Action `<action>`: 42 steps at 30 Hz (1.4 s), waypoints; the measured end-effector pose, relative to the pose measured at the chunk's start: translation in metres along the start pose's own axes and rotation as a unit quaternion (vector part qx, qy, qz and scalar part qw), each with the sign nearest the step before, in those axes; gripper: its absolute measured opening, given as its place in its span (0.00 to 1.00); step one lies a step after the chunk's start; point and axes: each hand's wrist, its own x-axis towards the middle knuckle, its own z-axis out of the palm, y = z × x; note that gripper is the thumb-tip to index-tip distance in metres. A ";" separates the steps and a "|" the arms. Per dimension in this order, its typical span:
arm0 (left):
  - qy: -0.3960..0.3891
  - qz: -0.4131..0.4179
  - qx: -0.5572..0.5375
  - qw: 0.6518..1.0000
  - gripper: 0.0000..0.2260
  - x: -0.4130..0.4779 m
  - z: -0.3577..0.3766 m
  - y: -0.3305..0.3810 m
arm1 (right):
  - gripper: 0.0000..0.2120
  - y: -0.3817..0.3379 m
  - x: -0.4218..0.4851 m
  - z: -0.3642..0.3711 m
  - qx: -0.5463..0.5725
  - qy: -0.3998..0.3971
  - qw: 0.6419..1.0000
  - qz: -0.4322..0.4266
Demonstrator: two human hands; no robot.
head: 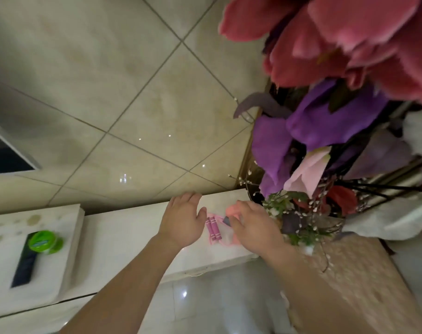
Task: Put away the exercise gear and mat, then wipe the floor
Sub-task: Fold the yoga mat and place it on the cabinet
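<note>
Pink jump rope [214, 229] sits on the white counter [123, 227], handles side by side. Left hand [183, 220] lies flat just left of it, right hand [255, 229] covers its loops, grip unclear. Green-lidded tub [45, 242] well left.

Domestic interior, probably a living room. Glossy beige floor [145, 97] tiles, running diagonally across the view, meet a low white cabinet [123, 227] with a raised section at left. On that section sit a green-lidded tub [44, 242] and a dark flat slab [24, 263], possibly a remote. At right, a large bunch of pink, purple and white flowers [325, 121] with budded twigs rises beside a lace-patterned cloth [349, 268]. A pink rope [213, 229] with ribbed handles lies on the cabinet top. Ornament and household clutter mark a lived-in home.
</note>
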 end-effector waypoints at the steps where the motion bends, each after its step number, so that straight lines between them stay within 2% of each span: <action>1: -0.004 -0.001 0.004 1.000 0.28 -0.005 -0.013 0.003 | 0.21 -0.008 -0.005 -0.013 -0.007 -0.008 1.000 -0.003; 4: -0.007 -0.002 0.009 1.000 0.27 -0.020 -0.054 0.015 | 0.30 -0.031 -0.019 -0.051 -0.034 -0.020 0.999 -0.024; 7: -0.001 -0.005 0.009 1.000 0.26 -0.035 -0.094 0.029 | 0.32 -0.051 -0.033 -0.087 -0.047 -0.013 0.998 -0.033; 10: 0.002 -0.002 0.006 1.000 0.26 -0.049 -0.130 0.043 | 0.39 -0.072 -0.048 -0.126 -0.047 0.001 0.998 -0.045; 16: 0.023 -0.001 -0.008 1.000 0.26 -0.079 -0.196 0.064 | 0.26 -0.106 -0.077 -0.191 -0.051 0.016 0.997 -0.055; 21: 0.053 0.018 0.006 0.998 0.25 -0.102 -0.243 0.076 | 0.32 -0.130 -0.101 -0.225 -0.051 0.054 0.996 -0.048; 26: 0.069 0.027 -0.002 0.997 0.34 -0.126 -0.272 0.078 | 0.32 -0.140 -0.126 -0.242 -0.054 0.080 0.994 -0.042; 29: 0.063 0.032 0.013 0.997 0.35 -0.137 -0.281 0.077 | 0.28 -0.143 -0.140 -0.254 -0.057 0.088 0.994 -0.028; 32: 0.062 0.029 0.017 0.998 0.33 -0.144 -0.286 0.076 | 0.22 -0.145 -0.148 -0.262 -0.058 0.098 0.993 -0.024; 37: 0.051 0.004 0.004 0.999 0.23 -0.154 -0.288 0.073 | 0.21 -0.148 -0.161 -0.265 -0.045 0.122 0.991 -0.022; 42: 0.052 0.005 0.002 0.999 0.26 -0.157 -0.290 0.077 | 0.23 -0.141 -0.169 -0.267 -0.030 0.120 0.992 -0.008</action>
